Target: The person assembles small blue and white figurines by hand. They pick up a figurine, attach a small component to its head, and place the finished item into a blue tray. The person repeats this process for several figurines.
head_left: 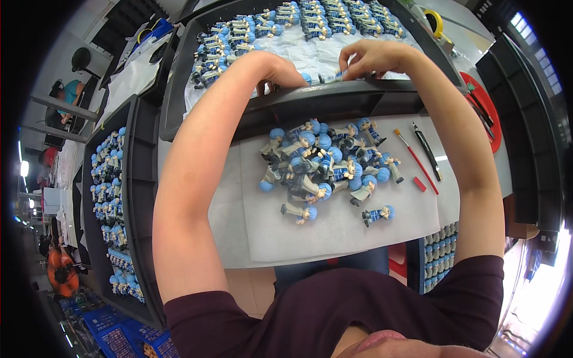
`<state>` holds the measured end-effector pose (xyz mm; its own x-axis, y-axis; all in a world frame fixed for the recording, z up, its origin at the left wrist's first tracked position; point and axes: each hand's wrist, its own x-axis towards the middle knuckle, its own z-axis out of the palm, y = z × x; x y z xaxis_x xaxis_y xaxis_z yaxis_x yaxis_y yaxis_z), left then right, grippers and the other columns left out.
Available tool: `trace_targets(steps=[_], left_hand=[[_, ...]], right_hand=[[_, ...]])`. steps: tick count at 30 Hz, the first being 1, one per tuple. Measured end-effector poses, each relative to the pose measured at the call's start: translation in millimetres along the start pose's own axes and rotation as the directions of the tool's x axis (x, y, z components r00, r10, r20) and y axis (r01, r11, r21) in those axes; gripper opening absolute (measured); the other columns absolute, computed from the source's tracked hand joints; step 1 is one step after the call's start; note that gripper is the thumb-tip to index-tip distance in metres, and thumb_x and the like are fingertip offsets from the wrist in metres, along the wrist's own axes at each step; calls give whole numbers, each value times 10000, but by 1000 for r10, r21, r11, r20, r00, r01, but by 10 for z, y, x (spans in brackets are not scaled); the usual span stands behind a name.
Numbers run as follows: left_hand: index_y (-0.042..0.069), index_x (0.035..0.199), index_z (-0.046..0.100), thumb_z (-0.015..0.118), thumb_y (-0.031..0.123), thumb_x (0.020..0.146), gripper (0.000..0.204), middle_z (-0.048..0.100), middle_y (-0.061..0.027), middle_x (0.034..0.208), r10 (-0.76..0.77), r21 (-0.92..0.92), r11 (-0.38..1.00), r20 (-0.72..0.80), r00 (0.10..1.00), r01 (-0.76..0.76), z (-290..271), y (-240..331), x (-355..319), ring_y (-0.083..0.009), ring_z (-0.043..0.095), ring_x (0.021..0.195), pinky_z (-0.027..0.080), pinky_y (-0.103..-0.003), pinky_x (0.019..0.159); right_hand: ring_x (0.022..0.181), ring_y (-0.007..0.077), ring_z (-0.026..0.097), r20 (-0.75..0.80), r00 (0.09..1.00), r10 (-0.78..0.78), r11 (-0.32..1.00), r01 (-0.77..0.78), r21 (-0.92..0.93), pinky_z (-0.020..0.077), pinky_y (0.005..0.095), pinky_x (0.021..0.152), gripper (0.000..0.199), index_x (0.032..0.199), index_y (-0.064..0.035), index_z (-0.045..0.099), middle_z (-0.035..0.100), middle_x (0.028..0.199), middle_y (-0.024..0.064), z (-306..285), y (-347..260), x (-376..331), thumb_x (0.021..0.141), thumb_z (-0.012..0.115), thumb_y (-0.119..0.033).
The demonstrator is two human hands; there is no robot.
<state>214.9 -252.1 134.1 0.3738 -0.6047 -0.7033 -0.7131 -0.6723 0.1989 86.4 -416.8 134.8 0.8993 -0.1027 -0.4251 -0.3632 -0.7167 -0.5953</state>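
The right hand (367, 58) pinches a small blue-haired figurine (334, 75) between its fingertips, holding it just above the near rim of the big black tray (334, 102). The left hand (280, 74) reaches over the same rim beside it; its fingers curl down behind the edge, next to another blue head, and whether that grip is closed on anything cannot be told from here. Inside the tray, on white paper, rows of finished figurines (322, 18) lie in neat lines toward the far side. Nearer the person, on the counter, a white sheet (334, 238) carries a loose pile of figurines (325, 164). Right of the pile lie a thin red-handled brush (416, 161) and a black craft knife (428, 152). A second dark tray (140, 197) of figurines stands at the left.
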Motion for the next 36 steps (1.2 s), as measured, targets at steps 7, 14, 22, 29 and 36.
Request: trace_targets(steps=[7, 14, 22, 29, 36], left_hand=[[14, 1202, 496, 534, 390, 843, 521, 564, -126, 1121, 14, -119, 993, -25, 1000, -17, 29, -54, -69, -222, 558, 982, 515, -385, 744], [-18, 1038, 559, 678, 382, 729, 519, 584, -86, 918, 155, -362, 909, -163, 974, -205, 64, -306, -254, -144, 540, 834, 447, -301, 683], [11, 943, 639, 697, 310, 767, 351, 619, -16, 740, 102, -290, 818, -778, 620, -497, 123, -564, -950, -60, 547, 645, 423, -188, 597], [20, 1000, 642, 713, 226, 763, 322, 620, -17, 747, 268, -155, 723, -835, 480, -673, 729, -46, -1432, -40, 545, 659, 443, -194, 570], [16, 892, 606, 738, 140, 640, 310, 584, -133, 1054, 660, 375, 560, -740, 125, -738, 1605, 557, -798, -304, 547, 963, 457, -345, 815]], right_hand=[[731, 77, 539, -541, 810, -226, 886, 402, 232, 399, 200, 590, 312, 984, -122, 585, 596, 811, 27, 1, -38, -909, 790, 584, -367], [811, 140, 559, -459, 882, -108, 914, 270, 304, 439, 277, 750, 301, 1091, -44, 548, 613, 901, 65, 1120, 330, -1218, 835, 606, -193], [1167, 328, 385, -448, 824, -347, 937, 283, -205, 348, 390, 955, 564, 1291, -81, 424, 417, 1275, 168, 1395, 488, -1280, 799, 638, -255], [1097, 244, 495, -654, 734, -185, 952, 299, 67, 428, 343, 851, 461, 1211, -56, 495, 529, 1195, 119, 1471, 595, -1699, 795, 652, -176], [999, 203, 562, -666, 714, -215, 939, 338, 59, 446, 309, 790, 355, 1124, -38, 559, 595, 1100, 95, 1831, 662, -2118, 788, 653, -105]])
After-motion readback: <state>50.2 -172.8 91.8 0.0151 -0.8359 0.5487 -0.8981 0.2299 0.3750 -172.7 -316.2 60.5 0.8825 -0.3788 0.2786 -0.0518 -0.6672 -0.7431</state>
